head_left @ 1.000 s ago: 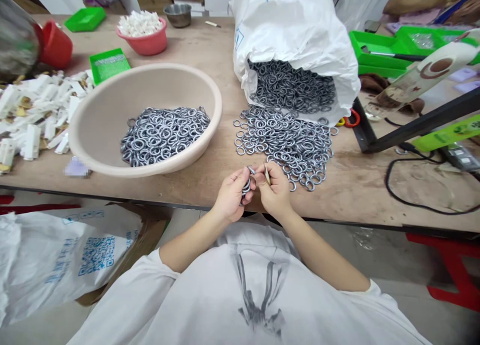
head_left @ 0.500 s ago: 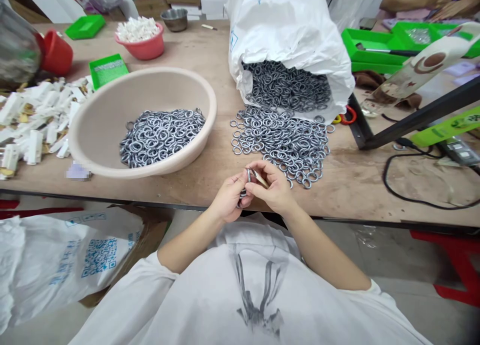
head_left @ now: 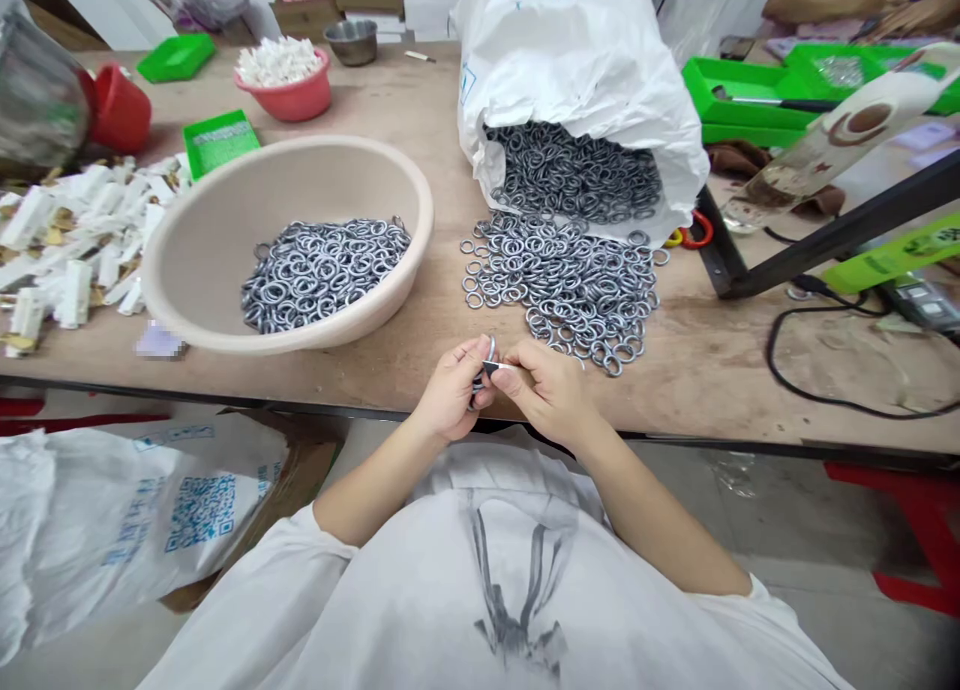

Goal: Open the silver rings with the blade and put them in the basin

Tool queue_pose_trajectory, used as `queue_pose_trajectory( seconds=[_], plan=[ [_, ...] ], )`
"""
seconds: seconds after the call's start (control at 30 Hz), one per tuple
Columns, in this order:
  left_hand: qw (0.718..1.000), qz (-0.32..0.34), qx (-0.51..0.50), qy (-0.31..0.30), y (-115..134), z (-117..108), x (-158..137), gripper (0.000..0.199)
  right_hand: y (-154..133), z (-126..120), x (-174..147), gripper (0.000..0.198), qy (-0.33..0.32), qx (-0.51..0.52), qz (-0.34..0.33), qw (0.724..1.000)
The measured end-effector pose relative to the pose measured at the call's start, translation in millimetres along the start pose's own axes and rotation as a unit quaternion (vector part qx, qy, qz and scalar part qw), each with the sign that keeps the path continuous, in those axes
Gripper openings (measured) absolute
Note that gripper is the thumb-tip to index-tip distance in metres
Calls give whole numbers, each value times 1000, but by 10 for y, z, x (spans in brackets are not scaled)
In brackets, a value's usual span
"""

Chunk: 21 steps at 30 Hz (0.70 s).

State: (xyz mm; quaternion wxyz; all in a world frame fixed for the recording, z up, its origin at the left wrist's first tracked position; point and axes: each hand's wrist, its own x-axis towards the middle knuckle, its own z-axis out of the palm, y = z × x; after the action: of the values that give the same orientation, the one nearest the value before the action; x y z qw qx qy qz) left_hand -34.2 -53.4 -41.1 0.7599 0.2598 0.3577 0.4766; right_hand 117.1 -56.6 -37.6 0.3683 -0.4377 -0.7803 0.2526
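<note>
Pinched upright between the thumb and fingers of my left hand [head_left: 448, 395] is a grey ring [head_left: 491, 349]; more rings show lower in the same fingers. My right hand [head_left: 553, 388] is closed on a small blade [head_left: 493, 367], whose dark tip touches or nearly touches that ring. The fingers hide its handle. Both hands are near the table's front edge. Just beyond them lies a spread of loose grey rings [head_left: 577, 280], spilling from a white sack [head_left: 577, 60]. To the left, a beige basin [head_left: 199, 260] holds a heap of similar rings.
White pieces [head_left: 75, 280] are piled at the left. Behind the basin are a green tray [head_left: 217, 160] and a pink bowl [head_left: 300, 98] of white parts. A black metal frame [head_left: 817, 235] and a cable [head_left: 776, 370] occupy the right. Another person's arms show at the upper right.
My right hand has turned, so the pale handle is covered and the dark blade tip now points left at the ring. My left hand has shifted slightly left.
</note>
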Motion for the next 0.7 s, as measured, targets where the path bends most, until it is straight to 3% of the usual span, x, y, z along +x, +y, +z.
queue_pose_trajectory(
  seconds=[0.37, 0.57, 0.63, 0.7],
  plan=[
    [1000, 17, 19, -7, -17, -51, -8, 50, -24, -4, 37, 34, -12, 16, 33, 999],
    [989, -14, 103, -108, -13, -34, -194, 49, 257, -56, 153, 48, 69, 73, 147, 984],
    [987, 44, 136, -70, 160, -40, -274, 43, 335, -58, 186, 51, 88, 91, 163, 979],
    [958, 181, 221, -3, 455, -82, -326, 37, 370, -43, 208, 54, 95, 99, 167, 976]
  ],
)
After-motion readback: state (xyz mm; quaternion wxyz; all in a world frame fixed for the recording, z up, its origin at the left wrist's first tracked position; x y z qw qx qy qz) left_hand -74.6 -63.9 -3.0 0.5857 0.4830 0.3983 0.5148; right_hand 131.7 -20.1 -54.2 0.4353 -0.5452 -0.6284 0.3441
